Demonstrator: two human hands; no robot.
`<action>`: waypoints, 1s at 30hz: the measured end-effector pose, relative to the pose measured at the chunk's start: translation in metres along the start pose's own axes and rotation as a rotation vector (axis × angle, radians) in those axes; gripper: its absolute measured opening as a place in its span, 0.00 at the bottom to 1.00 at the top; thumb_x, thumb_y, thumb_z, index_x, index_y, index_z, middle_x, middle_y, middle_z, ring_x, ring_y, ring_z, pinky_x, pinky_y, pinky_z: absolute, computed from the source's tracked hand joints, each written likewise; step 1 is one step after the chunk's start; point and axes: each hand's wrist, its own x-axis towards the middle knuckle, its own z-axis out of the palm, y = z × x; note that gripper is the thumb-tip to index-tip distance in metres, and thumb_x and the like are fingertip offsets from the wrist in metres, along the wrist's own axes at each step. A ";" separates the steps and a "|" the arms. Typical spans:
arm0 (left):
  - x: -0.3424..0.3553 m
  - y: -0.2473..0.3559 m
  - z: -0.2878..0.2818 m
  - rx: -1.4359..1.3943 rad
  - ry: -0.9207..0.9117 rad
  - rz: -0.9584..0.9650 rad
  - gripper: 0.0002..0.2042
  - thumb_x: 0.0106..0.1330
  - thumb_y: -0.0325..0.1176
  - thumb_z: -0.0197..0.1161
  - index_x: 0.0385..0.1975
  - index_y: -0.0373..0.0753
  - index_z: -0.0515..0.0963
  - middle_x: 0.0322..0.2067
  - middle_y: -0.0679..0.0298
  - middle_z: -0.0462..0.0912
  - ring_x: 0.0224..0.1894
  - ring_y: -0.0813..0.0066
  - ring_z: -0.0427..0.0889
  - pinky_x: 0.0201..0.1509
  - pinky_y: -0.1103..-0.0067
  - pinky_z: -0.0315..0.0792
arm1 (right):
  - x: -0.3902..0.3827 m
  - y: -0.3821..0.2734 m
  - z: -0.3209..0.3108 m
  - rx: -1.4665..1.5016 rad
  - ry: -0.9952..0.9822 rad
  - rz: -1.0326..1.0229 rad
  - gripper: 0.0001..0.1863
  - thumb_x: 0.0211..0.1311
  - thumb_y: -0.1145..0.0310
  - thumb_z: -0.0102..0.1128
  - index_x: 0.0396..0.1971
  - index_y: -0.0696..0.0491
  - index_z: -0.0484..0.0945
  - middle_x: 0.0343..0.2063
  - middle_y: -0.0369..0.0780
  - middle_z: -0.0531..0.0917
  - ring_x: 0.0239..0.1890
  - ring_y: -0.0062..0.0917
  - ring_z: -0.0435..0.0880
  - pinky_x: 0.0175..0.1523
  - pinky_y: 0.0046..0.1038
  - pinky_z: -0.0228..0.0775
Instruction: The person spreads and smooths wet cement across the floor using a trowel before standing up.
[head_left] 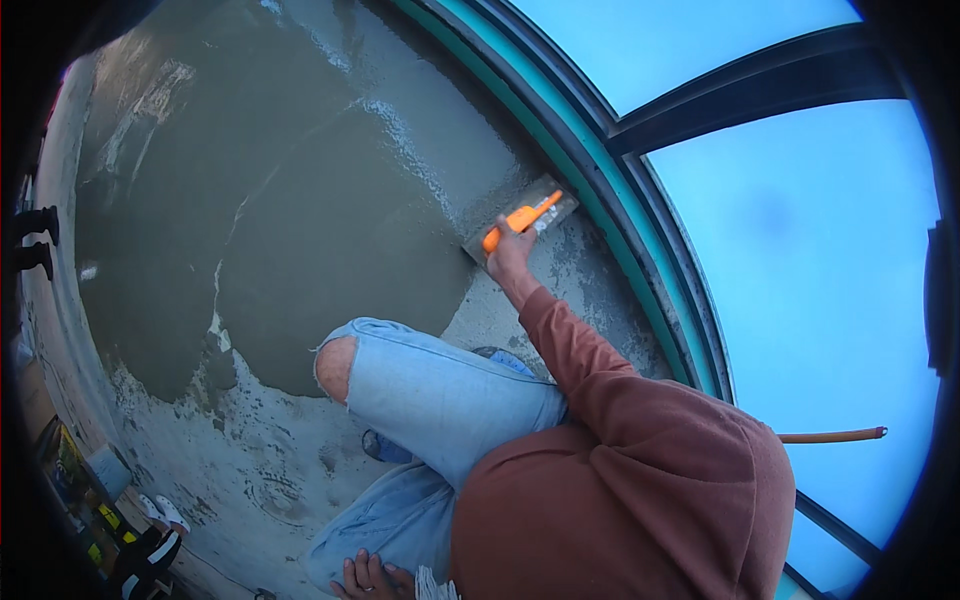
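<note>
My right hand (511, 252) is closed around the orange handle of a finishing trowel (560, 206). Its flat rectangular metal blade lies on the floor, at the boundary between wet grey cement (330, 230) and rougher, paler floor (565, 290), close to the green frame. My left hand (372, 577) rests on my light blue jeans at the lower edge, fingers apart and partly cut off by the picture. Beside it is a whitish, frayed-looking piece (434, 583) that I cannot make out.
A curved green and dark window frame (640, 250) with blue glass (790, 270) bounds the right side. An orange-brown rod (835, 437) juts out behind me. Other people's feet (38, 240) stand at the far left; shoes (165, 512) and a grey bucket-like container (109, 472) are lower left.
</note>
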 end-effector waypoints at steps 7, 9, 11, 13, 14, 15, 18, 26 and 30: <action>0.001 -0.005 0.010 0.025 0.091 0.075 0.09 0.62 0.36 0.54 0.36 0.41 0.78 0.44 0.61 0.85 0.58 0.55 0.75 0.70 0.41 0.53 | -0.074 0.066 0.041 -0.502 -0.769 0.006 0.36 0.63 0.71 0.66 0.69 0.52 0.59 0.51 0.39 0.74 0.50 0.25 0.76 0.55 0.29 0.72; 0.005 0.000 0.009 0.022 0.094 0.067 0.10 0.62 0.36 0.54 0.36 0.41 0.78 0.45 0.61 0.85 0.58 0.55 0.75 0.70 0.41 0.53 | -0.092 0.080 0.062 -0.511 -0.786 0.043 0.35 0.63 0.71 0.66 0.67 0.54 0.60 0.49 0.40 0.74 0.50 0.25 0.76 0.54 0.29 0.71; 0.007 0.003 0.005 -0.017 0.020 0.003 0.10 0.61 0.36 0.54 0.36 0.41 0.78 0.45 0.61 0.85 0.58 0.55 0.75 0.70 0.40 0.53 | -0.098 0.087 0.074 -0.644 -0.719 0.142 0.33 0.62 0.70 0.66 0.65 0.54 0.61 0.48 0.40 0.75 0.46 0.25 0.77 0.51 0.29 0.72; 0.006 0.004 0.003 -0.014 0.014 0.002 0.10 0.61 0.36 0.54 0.36 0.41 0.78 0.45 0.61 0.85 0.59 0.55 0.75 0.70 0.40 0.53 | -0.092 0.086 0.075 -0.550 -0.694 0.253 0.32 0.62 0.71 0.66 0.64 0.55 0.61 0.45 0.40 0.75 0.41 0.24 0.77 0.47 0.28 0.73; 0.006 0.004 0.003 -0.014 0.010 0.002 0.10 0.61 0.37 0.54 0.37 0.41 0.78 0.45 0.61 0.84 0.59 0.55 0.75 0.70 0.40 0.53 | -0.087 0.083 0.071 -0.533 -0.682 0.245 0.32 0.62 0.71 0.66 0.64 0.54 0.61 0.44 0.39 0.76 0.39 0.23 0.77 0.45 0.28 0.73; 0.003 0.002 0.002 -0.016 0.009 0.002 0.10 0.61 0.37 0.54 0.37 0.41 0.78 0.45 0.61 0.84 0.59 0.55 0.75 0.70 0.40 0.53 | -0.082 0.080 0.065 -0.517 -0.670 0.236 0.32 0.62 0.72 0.65 0.64 0.54 0.60 0.42 0.39 0.76 0.37 0.22 0.77 0.43 0.28 0.73; -0.001 -0.005 0.008 0.004 0.008 0.030 0.10 0.61 0.37 0.54 0.37 0.41 0.77 0.46 0.61 0.84 0.60 0.55 0.74 0.70 0.41 0.53 | -0.049 0.079 0.029 -0.397 -0.629 0.113 0.28 0.63 0.73 0.64 0.60 0.52 0.62 0.38 0.37 0.76 0.34 0.21 0.78 0.39 0.27 0.73; -0.007 -0.016 0.019 0.006 0.084 0.093 0.11 0.61 0.37 0.54 0.37 0.40 0.78 0.46 0.61 0.85 0.61 0.55 0.74 0.71 0.42 0.53 | -0.028 0.038 -0.035 -0.237 -0.289 0.039 0.24 0.65 0.72 0.65 0.54 0.49 0.60 0.36 0.37 0.75 0.30 0.23 0.79 0.31 0.29 0.76; -0.003 -0.015 0.016 0.013 0.067 0.107 0.10 0.61 0.37 0.54 0.37 0.40 0.78 0.46 0.61 0.85 0.60 0.54 0.74 0.71 0.42 0.53 | -0.014 0.026 -0.061 -0.198 -0.258 0.044 0.23 0.65 0.73 0.64 0.53 0.49 0.60 0.37 0.38 0.75 0.30 0.24 0.79 0.30 0.29 0.75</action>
